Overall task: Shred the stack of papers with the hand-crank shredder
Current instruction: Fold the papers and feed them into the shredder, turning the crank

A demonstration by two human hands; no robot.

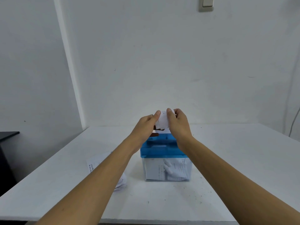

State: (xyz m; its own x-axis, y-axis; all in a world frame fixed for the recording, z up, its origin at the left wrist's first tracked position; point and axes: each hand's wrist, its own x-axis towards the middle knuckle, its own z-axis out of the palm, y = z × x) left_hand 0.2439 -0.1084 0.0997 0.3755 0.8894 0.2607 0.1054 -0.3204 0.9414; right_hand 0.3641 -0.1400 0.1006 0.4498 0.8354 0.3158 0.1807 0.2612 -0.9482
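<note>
A person's left hand (pixel 146 125) and right hand (pixel 178 125) together pinch a small white slip of paper (pixel 163 120), holding it upright directly above the shredder (pixel 160 148). Each thumb presses the near face, with the fingers curled behind. The shredder, with a blue top, stands on a white table (pixel 235 159), and its clear bin (pixel 167 170) below is packed with white cut paper. A brown part (pixel 154 135) shows at the shredder's top left, just under the left hand, too hidden to make out. The stack of papers (pixel 95 163) lies flat on the table to the left of the shredder, partly covered by the left forearm. A dark piece of furniture (pixel 8 159) stands far to the shredder's left, beyond the table edge. A wall switch (pixel 206 4) sits high above and to the right of the shredder.
</note>
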